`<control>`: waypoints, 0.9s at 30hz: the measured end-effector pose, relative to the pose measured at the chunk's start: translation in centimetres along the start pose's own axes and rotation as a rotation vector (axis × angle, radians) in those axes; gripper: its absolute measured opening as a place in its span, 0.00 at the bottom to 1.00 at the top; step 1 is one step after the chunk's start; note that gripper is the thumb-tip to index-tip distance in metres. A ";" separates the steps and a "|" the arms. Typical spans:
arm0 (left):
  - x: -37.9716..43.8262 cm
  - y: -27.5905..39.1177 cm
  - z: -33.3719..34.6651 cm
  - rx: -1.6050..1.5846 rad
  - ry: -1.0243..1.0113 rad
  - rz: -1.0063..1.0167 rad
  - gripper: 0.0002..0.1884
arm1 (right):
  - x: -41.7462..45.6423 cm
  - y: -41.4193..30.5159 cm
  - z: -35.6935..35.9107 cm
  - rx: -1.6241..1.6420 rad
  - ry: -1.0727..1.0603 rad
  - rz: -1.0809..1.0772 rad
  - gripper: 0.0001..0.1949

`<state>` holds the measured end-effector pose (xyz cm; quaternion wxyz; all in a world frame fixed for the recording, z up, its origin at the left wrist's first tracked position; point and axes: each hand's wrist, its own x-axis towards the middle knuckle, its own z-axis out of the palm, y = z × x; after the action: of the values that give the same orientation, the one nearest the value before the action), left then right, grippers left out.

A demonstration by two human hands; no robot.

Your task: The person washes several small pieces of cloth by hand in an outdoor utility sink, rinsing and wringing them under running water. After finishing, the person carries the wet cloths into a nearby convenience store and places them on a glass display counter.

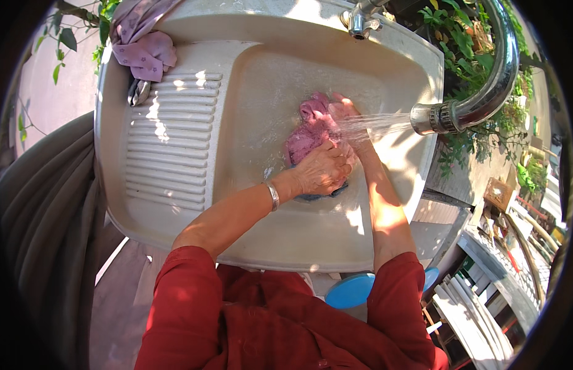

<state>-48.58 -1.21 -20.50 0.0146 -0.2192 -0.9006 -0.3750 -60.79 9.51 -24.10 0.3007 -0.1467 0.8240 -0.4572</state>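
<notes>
Water sprays from the chrome faucet spout [433, 117] onto a wet pink cloth [306, 138] in the basin of a beige laundry sink [263, 101]. My left hand [321, 170], with a silver bracelet on its wrist, grips the near side of the cloth. At the cloth's far right, under the spray, my right hand [346, 111] holds it too; the water partly hides its fingers. Beneath the cloth and my left hand shows a dark blue fabric [314, 197], wet in the basin.
A ribbed washboard [168, 148] forms the sink's left side. A mauve cloth [145, 53] hangs over its back left corner, beside a small grey and black item [138, 92]. A second chrome tap [359, 27] stands at the back. Plants and a blue round lid-like object [350, 291] lie outside.
</notes>
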 end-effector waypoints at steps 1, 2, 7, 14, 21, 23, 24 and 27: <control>-1.2 0.9 -0.6 -0.091 0.040 -0.072 0.08 | -0.7 -0.9 0.6 -0.074 -0.181 0.001 0.17; -2.3 1.8 -1.2 -0.183 0.080 -0.143 0.10 | -1.6 -1.4 1.5 -0.047 -0.248 0.174 0.16; -6.2 6.0 -0.3 0.069 0.472 -0.734 0.11 | -10.7 -2.8 5.7 -0.336 0.194 -0.318 0.14; -3.6 -0.9 4.6 0.010 0.252 -0.947 0.10 | -12.0 3.8 8.2 -0.877 -0.237 -0.111 0.23; 1.1 -8.6 3.6 0.051 0.186 -0.973 0.15 | -2.3 5.1 7.2 -0.664 -0.167 -0.477 0.19; 2.0 -9.5 2.9 0.065 0.250 -0.888 0.14 | -1.1 3.3 6.5 -0.534 -0.277 -0.183 0.18; 2.4 -9.6 2.8 0.066 0.275 -0.831 0.14 | -1.0 5.3 6.7 -0.598 -0.286 -0.146 0.18; 2.5 -10.3 3.0 0.200 0.193 -0.828 0.13 | 0.1 1.0 4.6 -0.656 -0.270 0.021 0.20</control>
<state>-54.56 -4.66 -29.03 -0.0315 0.1990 -0.9390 -0.2788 -57.96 6.95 -26.82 0.3486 -0.2862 0.8812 -0.1417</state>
